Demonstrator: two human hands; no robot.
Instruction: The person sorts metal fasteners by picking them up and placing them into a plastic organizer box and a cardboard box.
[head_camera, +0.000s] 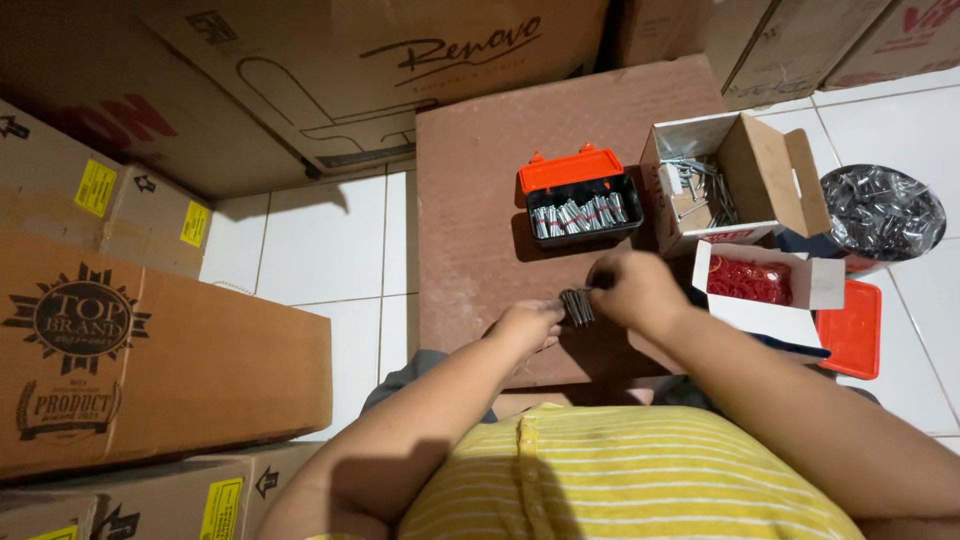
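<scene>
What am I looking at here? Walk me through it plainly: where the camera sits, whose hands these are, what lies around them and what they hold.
There is one picture, taken by a camera worn on a person's head, looking down past a yellow striped shirt at their own bare hands. No machine is involved.

The left hand and right hand meet over a reddish-brown board and together hold a small bundle of grey metal pieces; what exactly they are is too small to tell.

On the board stands a small black case with an orange lid, filled with similar metal pieces. To the right are an open carton of metal parts, a white box of red pieces and a round tub of dark parts. Large cardboard boxes stand on the white tiled floor.
</scene>
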